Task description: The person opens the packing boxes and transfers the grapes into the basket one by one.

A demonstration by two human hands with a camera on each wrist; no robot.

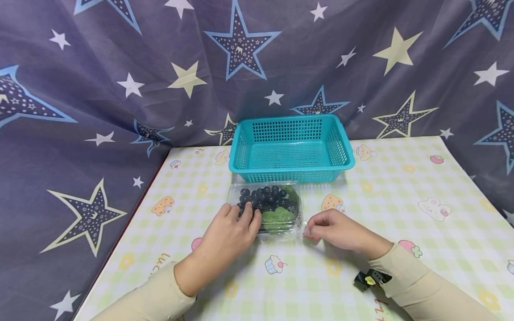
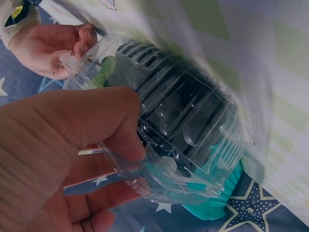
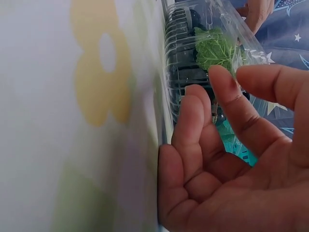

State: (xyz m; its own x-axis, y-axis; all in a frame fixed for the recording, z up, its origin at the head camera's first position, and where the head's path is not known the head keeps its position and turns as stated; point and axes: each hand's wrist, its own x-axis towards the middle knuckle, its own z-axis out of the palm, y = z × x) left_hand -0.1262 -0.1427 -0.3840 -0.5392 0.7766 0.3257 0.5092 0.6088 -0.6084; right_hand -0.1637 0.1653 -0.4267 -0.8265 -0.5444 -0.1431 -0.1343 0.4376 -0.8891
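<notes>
Head view, just below frame center: we see the left hand (image 1: 234,227) gripping the clear box (image 1: 281,232), right hand (image 1: 335,229) pinching its lower-right corner; we'd brace left, work that edge gently.

A pale checked tablecloth (image 1: 299,290) carries a teal basket (image 1: 291,175); just on the basket's near side lies a clear container (image 1: 277,232).

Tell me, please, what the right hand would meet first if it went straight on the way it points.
Most likely the clear box; the right hand seems to pinch the box's right edge, though depth is unclear.
</notes>
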